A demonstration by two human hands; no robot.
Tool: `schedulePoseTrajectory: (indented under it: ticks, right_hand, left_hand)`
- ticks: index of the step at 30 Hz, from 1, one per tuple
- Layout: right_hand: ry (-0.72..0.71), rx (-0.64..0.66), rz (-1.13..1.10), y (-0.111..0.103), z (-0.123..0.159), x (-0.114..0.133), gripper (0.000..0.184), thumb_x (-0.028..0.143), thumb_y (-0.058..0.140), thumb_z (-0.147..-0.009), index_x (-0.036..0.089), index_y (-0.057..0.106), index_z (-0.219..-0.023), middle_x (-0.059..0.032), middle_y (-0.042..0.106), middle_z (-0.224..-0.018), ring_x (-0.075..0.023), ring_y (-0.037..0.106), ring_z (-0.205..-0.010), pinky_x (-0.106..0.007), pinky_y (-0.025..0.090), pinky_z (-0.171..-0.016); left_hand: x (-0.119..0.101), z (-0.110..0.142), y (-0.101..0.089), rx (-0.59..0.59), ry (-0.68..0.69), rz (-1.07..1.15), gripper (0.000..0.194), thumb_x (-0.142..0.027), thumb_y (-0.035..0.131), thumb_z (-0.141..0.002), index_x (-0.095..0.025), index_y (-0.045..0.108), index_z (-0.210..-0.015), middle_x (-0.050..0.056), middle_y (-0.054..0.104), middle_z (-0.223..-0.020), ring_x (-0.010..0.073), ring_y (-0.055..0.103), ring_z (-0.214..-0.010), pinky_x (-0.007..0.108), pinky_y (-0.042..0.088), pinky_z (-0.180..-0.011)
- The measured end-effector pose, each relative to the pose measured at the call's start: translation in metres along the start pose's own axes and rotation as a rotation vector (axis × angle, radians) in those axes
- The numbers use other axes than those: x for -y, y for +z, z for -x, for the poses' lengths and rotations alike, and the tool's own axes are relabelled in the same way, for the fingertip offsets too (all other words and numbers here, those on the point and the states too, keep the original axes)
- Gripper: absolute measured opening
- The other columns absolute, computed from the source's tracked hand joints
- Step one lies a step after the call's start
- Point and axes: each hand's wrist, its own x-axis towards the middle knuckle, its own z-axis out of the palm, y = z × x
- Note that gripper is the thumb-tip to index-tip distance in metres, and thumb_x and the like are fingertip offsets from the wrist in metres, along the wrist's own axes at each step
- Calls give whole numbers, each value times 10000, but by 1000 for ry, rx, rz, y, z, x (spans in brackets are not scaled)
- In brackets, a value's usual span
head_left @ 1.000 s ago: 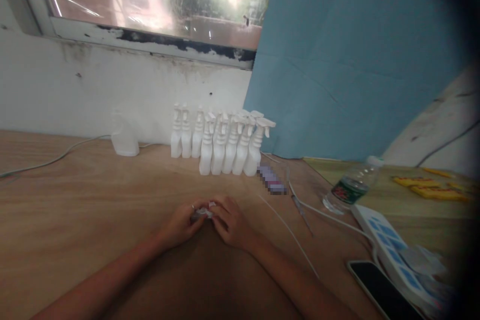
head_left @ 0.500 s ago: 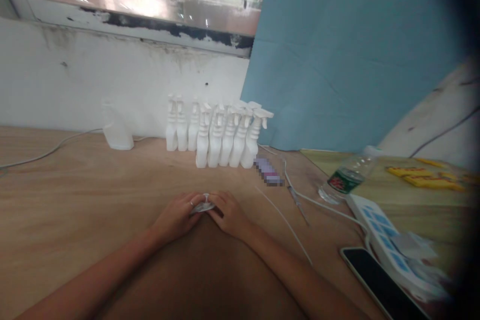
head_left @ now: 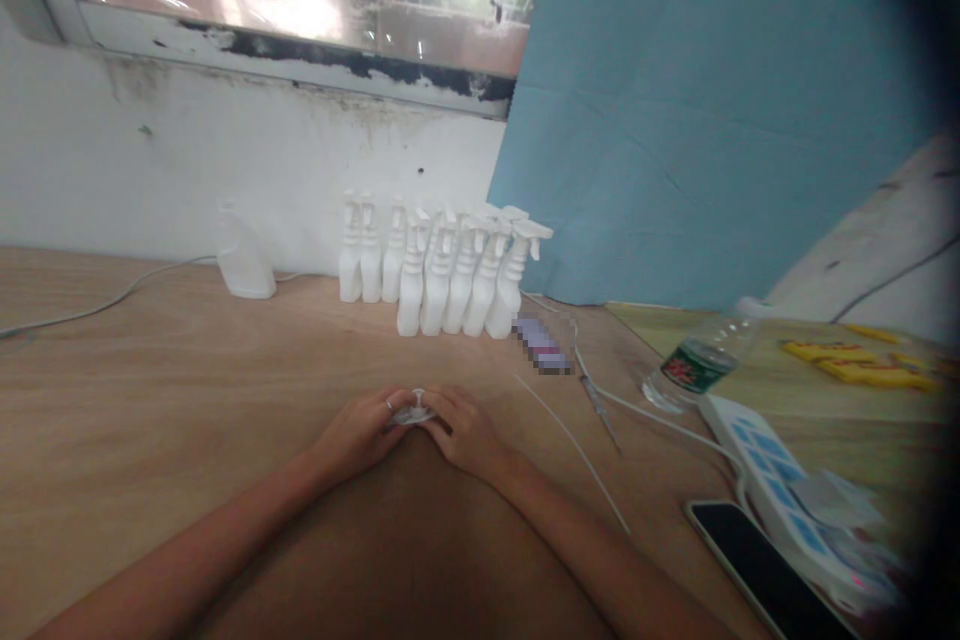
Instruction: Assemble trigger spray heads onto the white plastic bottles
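Note:
My left hand [head_left: 364, 435] and my right hand [head_left: 469, 430] meet low in the middle of the view, close above the table. Between them is a small whitish, translucent piece [head_left: 415, 412] with a flat lower part and a short raised stem. Fingers of both hands are closed on it, the left from its left side and the right from its right. A ring is on a left finger. Parts of the piece are hidden by the fingers, so its kind is unclear. Beyond the hands stand several white spray bottles [head_left: 457, 295] with trigger heads, grouped together.
A white bottle without a trigger [head_left: 247, 265] stands left by the wall. To the right are a thin white tube [head_left: 574, 442], a pen-like tool [head_left: 598, 410], a water bottle [head_left: 694, 365], a power strip [head_left: 772, 485], a phone [head_left: 765, 565] and yellow packets [head_left: 862, 365].
The whole view has shifted slightly, so things appear a little further right. Both hands keep their hold on the small piece, with hardly any movement.

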Motion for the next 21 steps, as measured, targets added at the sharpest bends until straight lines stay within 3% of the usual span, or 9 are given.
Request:
schedulePoseTrajectory:
  ticks: [9,12,14,15,18,21]
  right_hand:
    - [1,58,18,-4,0,4,291,164,541,-882,213,552,-1169,-96,655,-1086,-242,587,-1028,-417,469,-902]
    - [71,61,30,-17,-1,4,477,210,588,-857,214,442,-1311,-105,627,-1169,-251,585,-1025,-442,439,-929]
    - [192,0,103,-31,-2,-3,550,238,579,-862,194,375,-1371,-123,601,-1213,-247,590,-995,-435,440,-928]
    - [276,-31,174,-38,-2,-9,500,238,555,-874,176,407,-1348,-134,603,-1201,-251,589,-990,-432,440,-925]
    - [609,-12,458,-59,3,-32,247,197,514,-870,121,602,-1089,-192,622,-1115,-321,550,-1090,-470,398,-952]
    - [872,16,547,-73,16,-54,143,111,545,-802,85,653,-891,-254,631,-1004,-385,562,-1065,-501,404,-897]
  left_hand:
    - [0,0,-1,9,33,1,257,-253,496,-902,-254,522,-1158,36,644,-1099,190,616,-987,286,464,-849]
    - [1,2,1,10,-45,-30,265,-266,508,-890,-237,514,-1153,51,649,-1079,213,624,-965,305,472,-821]
    - [1,2,1,-11,-94,-51,323,-263,530,-872,-233,491,-1191,63,647,-1094,230,621,-975,320,473,-820]
    - [0,2,1,-22,-105,-59,363,-255,541,-860,-234,476,-1217,67,643,-1108,235,618,-985,325,472,-828]
    - [-4,1,-1,-23,-73,-68,417,-207,541,-833,-243,469,-1243,64,620,-1157,229,604,-1006,322,463,-854]
    - [-7,-1,-4,-17,-37,-71,395,-170,528,-809,-246,505,-1196,50,613,-1143,214,601,-978,302,462,-836]
